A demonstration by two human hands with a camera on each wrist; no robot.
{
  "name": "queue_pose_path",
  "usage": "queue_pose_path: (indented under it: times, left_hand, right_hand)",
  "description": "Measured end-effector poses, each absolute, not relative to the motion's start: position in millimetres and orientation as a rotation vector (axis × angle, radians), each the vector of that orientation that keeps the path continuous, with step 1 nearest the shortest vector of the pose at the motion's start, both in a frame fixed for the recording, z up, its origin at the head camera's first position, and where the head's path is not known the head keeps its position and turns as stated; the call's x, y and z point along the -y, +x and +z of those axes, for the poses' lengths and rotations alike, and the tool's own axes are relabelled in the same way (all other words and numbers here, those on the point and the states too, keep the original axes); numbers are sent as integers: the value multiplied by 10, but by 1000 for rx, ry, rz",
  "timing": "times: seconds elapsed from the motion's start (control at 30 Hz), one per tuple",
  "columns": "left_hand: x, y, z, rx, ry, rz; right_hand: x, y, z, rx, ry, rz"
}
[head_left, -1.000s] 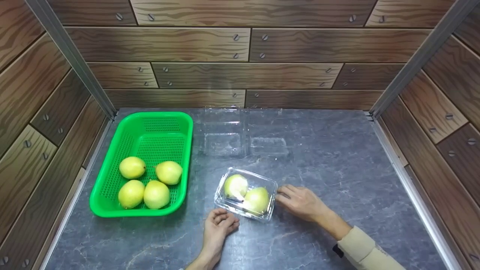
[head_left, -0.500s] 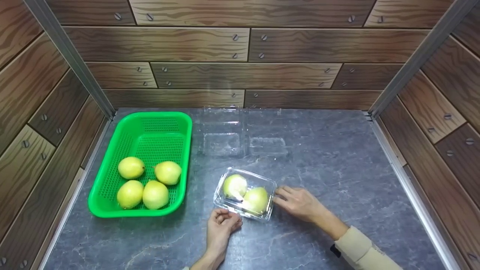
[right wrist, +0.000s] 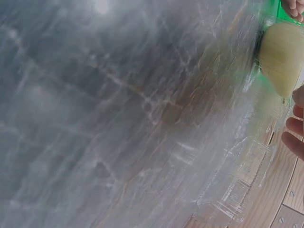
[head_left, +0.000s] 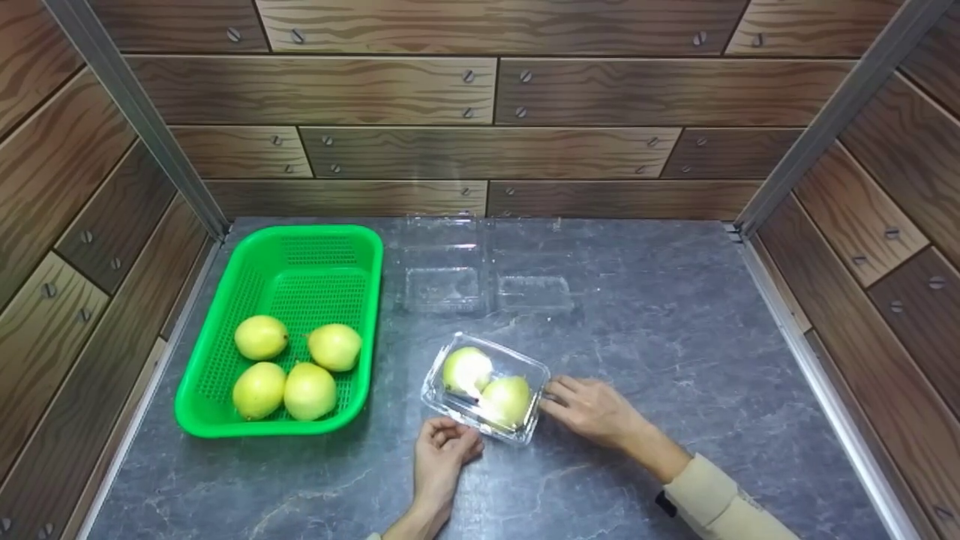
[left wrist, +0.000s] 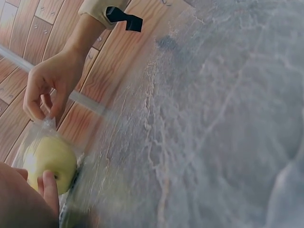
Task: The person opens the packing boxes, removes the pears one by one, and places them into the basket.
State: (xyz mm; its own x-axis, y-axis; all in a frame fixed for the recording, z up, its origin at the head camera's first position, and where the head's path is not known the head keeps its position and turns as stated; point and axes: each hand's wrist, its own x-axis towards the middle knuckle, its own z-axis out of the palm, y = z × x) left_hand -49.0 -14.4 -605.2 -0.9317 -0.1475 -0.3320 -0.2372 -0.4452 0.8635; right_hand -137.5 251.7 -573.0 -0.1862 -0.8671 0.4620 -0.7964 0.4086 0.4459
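A clear plastic clamshell container (head_left: 517,349), lid down, stands at mid-table with two yellow-green pears (head_left: 506,401) inside. My left hand (head_left: 442,457) is at its front edge, thumb and forefinger pinching the rim. On the right side, my right hand (head_left: 596,409) pinches the container's edge between fingertips and thumb. The left wrist view shows the right hand (left wrist: 54,88) gripping a clear corner above a pear (left wrist: 57,154). A pear (right wrist: 280,57) also shows through the plastic in the right wrist view, beside the fingers (right wrist: 295,126) of the right hand.
To the left stands a green mesh basket (head_left: 379,300) holding several pears (head_left: 261,337). Further clear plastic containers (head_left: 444,289) lie behind the packed one, near the back wall. Wood-patterned panels (head_left: 397,154) close off the grey marbled table (head_left: 675,315) at back and sides.
The left hand has moved right and up to the container's front rim. The right hand has shifted slightly left, and the container has moved a little left with it.
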Motion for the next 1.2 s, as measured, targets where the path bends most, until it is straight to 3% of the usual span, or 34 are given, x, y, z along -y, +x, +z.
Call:
queue_pose_path:
  times: [1.2]
  left_hand:
    - [230, -701, -6015, -1468, -497, 2611]
  right_hand:
    - [-2261, -1263, -5831, 1916, 1409, -150]
